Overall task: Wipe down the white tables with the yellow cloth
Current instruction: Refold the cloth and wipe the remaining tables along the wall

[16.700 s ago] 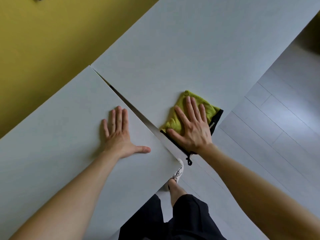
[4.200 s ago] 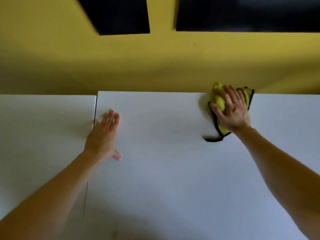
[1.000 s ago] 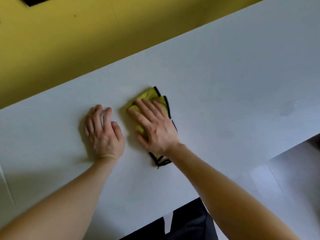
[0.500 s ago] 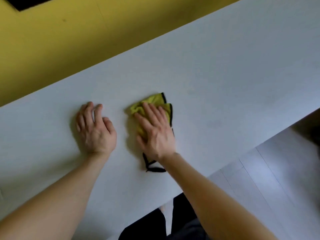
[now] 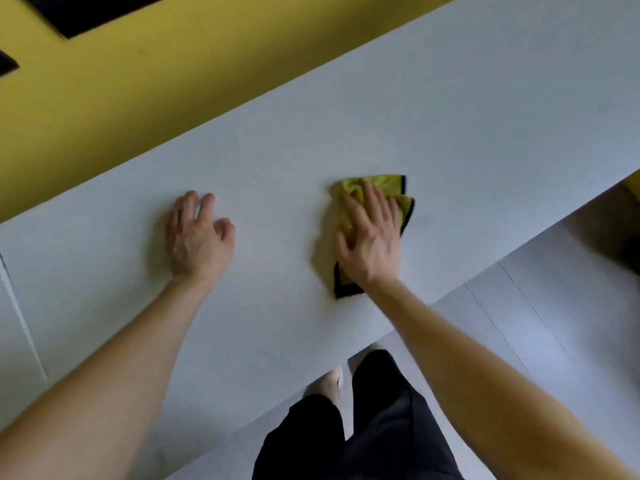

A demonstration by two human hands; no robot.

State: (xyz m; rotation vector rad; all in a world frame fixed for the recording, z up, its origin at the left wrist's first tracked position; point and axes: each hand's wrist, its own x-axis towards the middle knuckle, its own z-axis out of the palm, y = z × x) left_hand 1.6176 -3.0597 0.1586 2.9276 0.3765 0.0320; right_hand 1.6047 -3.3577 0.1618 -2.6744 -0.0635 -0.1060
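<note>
Yellow wall (image 5: pixel 138 84) runs behind a long white tabletop (image 5: pixel 450 133), with a pale tiled floor (image 5: pixel 561 306) on the near side and a narrow seam at the far left where a second tabletop (image 5: pixel 14 341) butts against it. The yellow cloth (image 5: pixel 381 184) lies bunched on the tabletop toward its near edge, black trim showing at its far corner and at the tail near the wrist. The right grip (image 5: pixel 372 244), a bare hand, lies flat on top of it with fingers spread and nearly straight, pressing down rather than curling round the fabric. The left grip (image 5: pixel 197 237) rests on bare tabletop well apart from the cloth, fingers loosely bent and holding nothing, apparently as a brace. The cloth looks soft, light and limp, likely microfibre, so it should slide easily on the smooth surface but may fold or creep out from under the palm. Broad, flat pressure over its middle probably suits it best. No brand, label or writing can be read anywhere.
</note>
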